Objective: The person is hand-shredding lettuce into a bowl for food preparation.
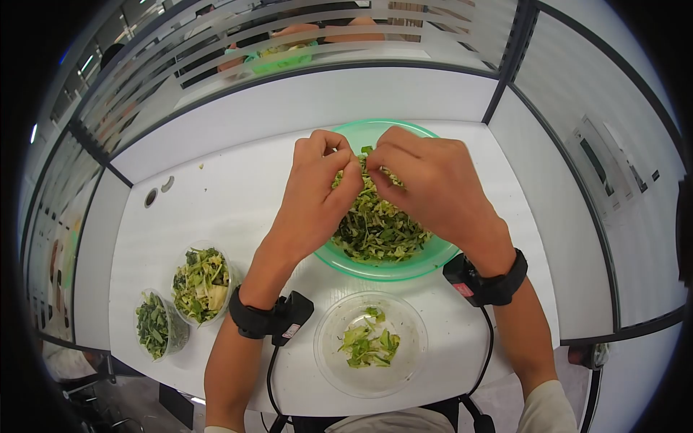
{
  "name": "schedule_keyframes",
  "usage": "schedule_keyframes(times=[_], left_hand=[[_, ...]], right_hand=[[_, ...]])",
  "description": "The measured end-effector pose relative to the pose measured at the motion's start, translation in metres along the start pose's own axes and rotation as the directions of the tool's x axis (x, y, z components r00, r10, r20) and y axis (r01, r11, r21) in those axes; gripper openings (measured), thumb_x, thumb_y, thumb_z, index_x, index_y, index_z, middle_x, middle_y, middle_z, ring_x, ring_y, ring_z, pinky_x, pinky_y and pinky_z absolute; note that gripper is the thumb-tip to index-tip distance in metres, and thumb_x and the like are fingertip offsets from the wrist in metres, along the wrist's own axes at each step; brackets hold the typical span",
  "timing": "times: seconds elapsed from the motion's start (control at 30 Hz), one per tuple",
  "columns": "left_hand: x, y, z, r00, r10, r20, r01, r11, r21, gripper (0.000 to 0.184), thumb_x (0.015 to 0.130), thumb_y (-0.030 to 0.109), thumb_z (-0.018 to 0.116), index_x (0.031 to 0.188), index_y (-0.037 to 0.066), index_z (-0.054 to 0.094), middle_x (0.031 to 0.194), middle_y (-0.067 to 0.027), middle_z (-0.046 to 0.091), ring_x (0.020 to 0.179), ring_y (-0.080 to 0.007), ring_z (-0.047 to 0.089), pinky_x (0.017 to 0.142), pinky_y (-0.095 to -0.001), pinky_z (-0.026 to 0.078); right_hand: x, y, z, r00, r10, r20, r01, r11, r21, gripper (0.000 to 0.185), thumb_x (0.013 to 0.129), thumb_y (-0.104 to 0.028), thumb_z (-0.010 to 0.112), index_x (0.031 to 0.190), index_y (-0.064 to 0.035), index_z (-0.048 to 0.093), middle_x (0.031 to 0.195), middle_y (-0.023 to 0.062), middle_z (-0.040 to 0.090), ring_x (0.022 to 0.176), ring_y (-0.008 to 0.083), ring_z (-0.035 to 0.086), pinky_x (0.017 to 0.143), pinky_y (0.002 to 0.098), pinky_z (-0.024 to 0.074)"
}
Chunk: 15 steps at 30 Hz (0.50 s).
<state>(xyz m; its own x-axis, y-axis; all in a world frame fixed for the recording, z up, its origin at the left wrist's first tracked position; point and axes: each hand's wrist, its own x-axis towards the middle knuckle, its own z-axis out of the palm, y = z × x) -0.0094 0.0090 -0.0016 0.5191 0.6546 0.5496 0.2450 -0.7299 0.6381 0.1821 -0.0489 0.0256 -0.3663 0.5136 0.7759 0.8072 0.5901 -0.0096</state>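
Both hands are raised over a large green plastic bowl (426,267) heaped with chopped leafy greens (379,227). My left hand (317,187) is closed in a pinch, thumb against the bent fingers; whatever lies between them is hidden. Close beside it, my right hand (433,180) also pinches, its fingertips pointing toward the left hand. A small green leaf piece (367,150) shows at the right fingertips, in the narrow gap between the hands. Nearer my body stands a round clear plastic container (325,361) with a few pale green leaf scraps (369,345) inside.
At the left stand two clear tubs, one of mixed chopped greens (202,285) and one of darker leaves (152,325). White partitions (310,97) enclose the table (238,180). Cables (271,375) run from wrist-worn devices. Beyond the slatted glass, another person's arms are near a green bowl (281,58).
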Motion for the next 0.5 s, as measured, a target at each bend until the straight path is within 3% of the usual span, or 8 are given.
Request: schedule_keyframes(times=[0.07, 0.13, 0.2, 0.23, 0.33, 0.4, 0.5], left_hand=[[0.0, -0.001, -0.003, 1.0, -0.007, 0.027, 0.006, 1.0, 0.015, 0.015, 0.102, 0.014, 0.06, 0.103, -0.002, 0.061, 0.118, -0.0072, 0.053, 0.115, -0.0247, 0.048, 0.106, -0.036, 0.038], [0.002, 0.001, 0.001, 1.0, 0.004, -0.031, -0.001, 0.998, 0.065, 0.014, 0.098, 0.012, 0.066, 0.108, 0.004, 0.063, 0.12, -0.007, 0.054, 0.118, -0.0247, 0.05, 0.105, -0.0374, 0.04], [0.002, 0.005, 0.005, 0.996, 0.021, -0.084, -0.011, 0.994, 0.113, 0.021, 0.094, 0.011, 0.072, 0.114, 0.009, 0.065, 0.122, -0.0068, 0.056, 0.122, -0.0247, 0.051, 0.105, -0.0388, 0.042], [0.002, 0.008, 0.006, 0.994, 0.013, -0.104, 0.003, 0.989, 0.147, 0.031, 0.09, 0.011, 0.075, 0.119, 0.014, 0.066, 0.124, -0.0075, 0.057, 0.125, -0.026, 0.053, 0.104, -0.0406, 0.045], [-0.001, 0.003, 0.006, 0.989, 0.04, -0.144, -0.009, 0.979, 0.205, 0.03, 0.089, 0.01, 0.074, 0.118, 0.013, 0.066, 0.124, -0.0084, 0.057, 0.123, -0.0274, 0.054, 0.103, -0.0415, 0.046], [-0.001, 0.003, 0.007, 0.988, 0.057, -0.145, -0.024, 0.975, 0.22, 0.029, 0.089, 0.008, 0.072, 0.117, 0.012, 0.067, 0.123, -0.0094, 0.057, 0.121, -0.0287, 0.056, 0.101, -0.0422, 0.047], [0.0, 0.006, 0.008, 0.986, 0.058, -0.155, -0.024, 0.977, 0.212, 0.026, 0.089, 0.006, 0.07, 0.114, 0.01, 0.068, 0.121, -0.0099, 0.058, 0.119, -0.0286, 0.057, 0.101, -0.0418, 0.047]], right_hand=[[0.0, 0.001, -0.005, 0.998, 0.062, -0.03, -0.063, 0.997, -0.033, 0.012, 0.083, -0.01, 0.076, 0.081, -0.0065, 0.064, 0.08, 0.006, 0.06, 0.065, 0.0268, 0.064, 0.058, 0.0362, 0.0507], [-0.003, 0.008, -0.013, 0.967, 0.225, 0.122, -0.22, 0.974, -0.049, 0.014, 0.086, -0.017, 0.077, 0.082, -0.0066, 0.069, 0.079, 0.008, 0.065, 0.066, 0.0301, 0.065, 0.062, 0.0397, 0.0518], [-0.004, 0.011, -0.022, 0.874, 0.381, 0.3, -0.358, 0.924, -0.13, 0.016, 0.088, -0.02, 0.079, 0.083, -0.0048, 0.074, 0.079, 0.0092, 0.069, 0.068, 0.0308, 0.066, 0.066, 0.0418, 0.0524], [0.002, 0.006, -0.03, 0.763, 0.494, 0.417, -0.507, 0.858, -0.089, 0.021, 0.088, -0.024, 0.079, 0.082, -0.0042, 0.077, 0.075, 0.012, 0.071, 0.071, 0.0322, 0.068, 0.072, 0.0439, 0.054], [-0.01, -0.002, -0.035, 0.649, 0.473, 0.595, -0.533, 0.842, -0.088, 0.019, 0.084, -0.023, 0.082, 0.082, -0.0052, 0.078, 0.075, 0.0123, 0.072, 0.074, 0.0299, 0.071, 0.073, 0.0412, 0.0553], [-0.007, -0.009, -0.033, 0.534, 0.491, 0.688, -0.468, 0.849, -0.243, 0.014, 0.079, -0.02, 0.084, 0.08, -0.0069, 0.079, 0.078, 0.0124, 0.074, 0.077, 0.0297, 0.073, 0.073, 0.041, 0.0569], [-0.018, -0.01, -0.023, 0.572, 0.434, 0.696, -0.411, 0.886, -0.215, 0.02, 0.074, -0.015, 0.082, 0.086, -0.005, 0.069, 0.082, 0.015, 0.071, 0.084, 0.0349, 0.072, 0.076, 0.0462, 0.0544]])
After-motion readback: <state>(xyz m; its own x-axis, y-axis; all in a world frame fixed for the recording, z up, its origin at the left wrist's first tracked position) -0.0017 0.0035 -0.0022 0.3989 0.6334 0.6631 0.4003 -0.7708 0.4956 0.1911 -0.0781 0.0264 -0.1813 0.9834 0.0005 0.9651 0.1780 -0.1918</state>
